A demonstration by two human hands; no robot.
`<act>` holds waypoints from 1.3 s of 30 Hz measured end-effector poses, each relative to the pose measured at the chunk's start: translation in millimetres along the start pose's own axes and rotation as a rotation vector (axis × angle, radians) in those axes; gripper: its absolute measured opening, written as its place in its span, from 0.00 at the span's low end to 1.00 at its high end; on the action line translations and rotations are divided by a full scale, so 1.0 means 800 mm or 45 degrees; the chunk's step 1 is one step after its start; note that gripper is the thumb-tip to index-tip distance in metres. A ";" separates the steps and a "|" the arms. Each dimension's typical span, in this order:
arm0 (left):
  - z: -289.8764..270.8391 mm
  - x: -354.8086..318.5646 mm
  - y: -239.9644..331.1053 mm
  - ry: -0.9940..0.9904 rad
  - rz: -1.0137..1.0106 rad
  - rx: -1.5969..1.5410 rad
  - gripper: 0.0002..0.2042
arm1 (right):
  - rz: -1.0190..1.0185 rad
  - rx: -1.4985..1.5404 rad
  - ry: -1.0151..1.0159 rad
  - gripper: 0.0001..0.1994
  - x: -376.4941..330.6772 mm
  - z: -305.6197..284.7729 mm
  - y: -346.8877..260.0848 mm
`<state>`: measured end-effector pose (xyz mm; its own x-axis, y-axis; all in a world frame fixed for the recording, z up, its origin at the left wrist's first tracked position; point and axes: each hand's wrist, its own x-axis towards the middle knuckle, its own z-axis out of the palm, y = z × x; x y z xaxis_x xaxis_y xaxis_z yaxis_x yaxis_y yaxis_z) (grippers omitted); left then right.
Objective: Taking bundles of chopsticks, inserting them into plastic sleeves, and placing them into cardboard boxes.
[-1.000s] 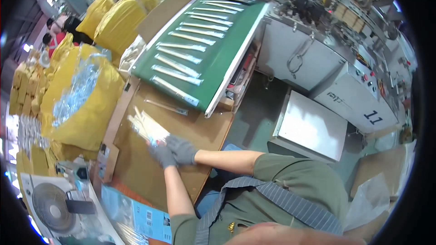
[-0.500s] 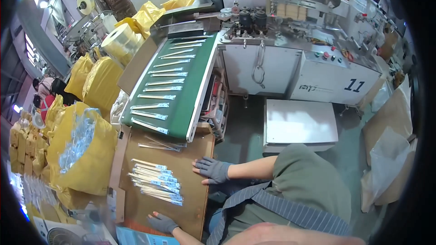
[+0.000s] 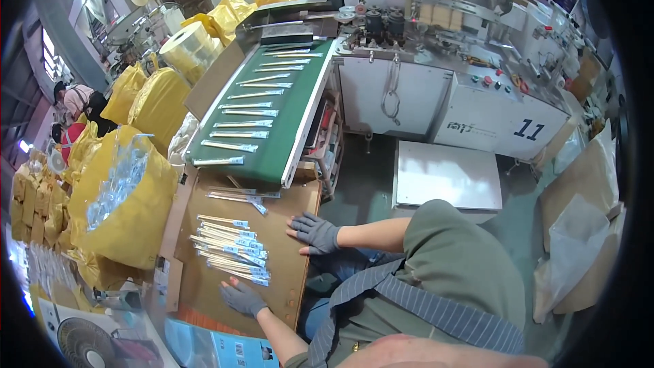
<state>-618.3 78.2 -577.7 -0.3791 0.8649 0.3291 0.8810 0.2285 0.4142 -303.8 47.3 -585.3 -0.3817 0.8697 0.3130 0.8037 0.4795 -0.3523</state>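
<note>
On the brown work board (image 3: 276,259) lies a loose heap of wrapped chopsticks (image 3: 231,249), their light-blue ends toward the right. My left hand (image 3: 243,298), in a grey fingerless glove, rests spread just below the heap, fingertips near its lowest packs. It is open and holds nothing. My right hand (image 3: 315,233), gloved alike, lies flat with fingers apart at the board's right edge, empty. A few more chopstick packs (image 3: 238,195) lie crossed below the end of the green conveyor belt (image 3: 262,143). Along that belt several single packs are spaced out in a row.
Left of the board stands a yellow sack (image 3: 136,225) with clear and blue wrappers. A blue printed package (image 3: 218,349) and a fan (image 3: 88,344) are at the lower left. The white machine cabinet (image 3: 497,119) and a low white box (image 3: 446,174) are at the right.
The belt's packs have moved toward the board, and one has dropped onto the crossed packs at its end. My left hand has come closer to the heap. The view has shifted slightly.
</note>
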 end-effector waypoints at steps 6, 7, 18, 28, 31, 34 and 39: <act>0.017 0.019 0.031 -0.072 0.279 -0.072 0.28 | -0.029 0.016 -0.048 0.37 0.000 -0.003 -0.003; 0.021 0.020 0.032 -0.043 0.327 -0.072 0.28 | -0.030 0.018 -0.040 0.36 -0.001 -0.005 -0.004; 0.034 0.032 0.031 0.163 -0.005 -0.072 0.29 | -0.049 0.041 -0.040 0.35 0.002 -0.015 -0.005; 0.024 0.032 0.040 0.132 0.170 -0.129 0.28 | -0.057 0.002 -0.039 0.36 0.002 -0.016 -0.008; 0.021 0.031 0.044 0.087 0.137 -0.121 0.28 | -0.056 0.019 -0.046 0.36 0.001 -0.014 -0.004; 0.012 0.028 0.062 0.033 0.152 -0.120 0.27 | -0.024 0.011 -0.045 0.36 -0.006 -0.015 0.001; 0.003 0.024 0.057 0.081 0.116 -0.125 0.23 | -0.137 0.018 0.019 0.35 0.004 -0.006 0.006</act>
<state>-584.5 106.5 -554.1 -0.3184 0.8494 0.4209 0.8818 0.1024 0.4604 -299.5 51.8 -582.0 -0.4583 0.8115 0.3626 0.7521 0.5715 -0.3283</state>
